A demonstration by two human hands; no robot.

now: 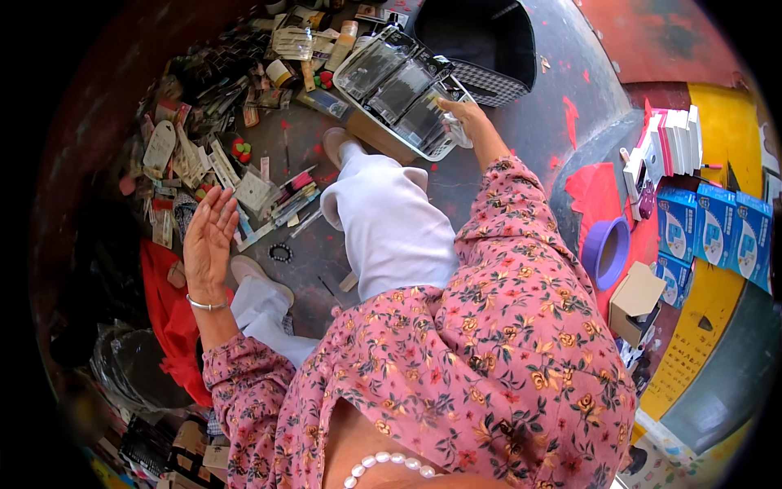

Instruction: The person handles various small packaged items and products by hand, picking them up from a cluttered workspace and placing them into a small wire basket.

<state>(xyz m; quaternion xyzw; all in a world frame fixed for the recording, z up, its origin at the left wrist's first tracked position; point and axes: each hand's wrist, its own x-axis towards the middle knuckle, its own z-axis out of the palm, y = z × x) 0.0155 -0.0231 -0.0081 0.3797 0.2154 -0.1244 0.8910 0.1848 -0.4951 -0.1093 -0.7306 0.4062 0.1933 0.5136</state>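
Note:
My right hand [472, 121] is at the near right rim of a white basket [444, 153], its fingers closed on a crumpled white cloth or tissue [456, 133]. Clear plastic boxes [403, 88] fill the basket, side by side, and my fingertips are close to the nearest one. Out to the left, my left hand [210, 243] is raised with its fingers stretched out and nothing in it. Below and beyond that hand lie pens and thin packets [289, 204] on the dark floor.
A black bin [501, 49] with a checked side stands behind the basket. Small goods [187, 151] are heaped at left, beside a red cloth [175, 326]. At right are a purple ring-shaped thing [605, 254], blue boxes [717, 226] and white boxes [669, 145]. A black beaded bracelet [280, 253] lies near my feet.

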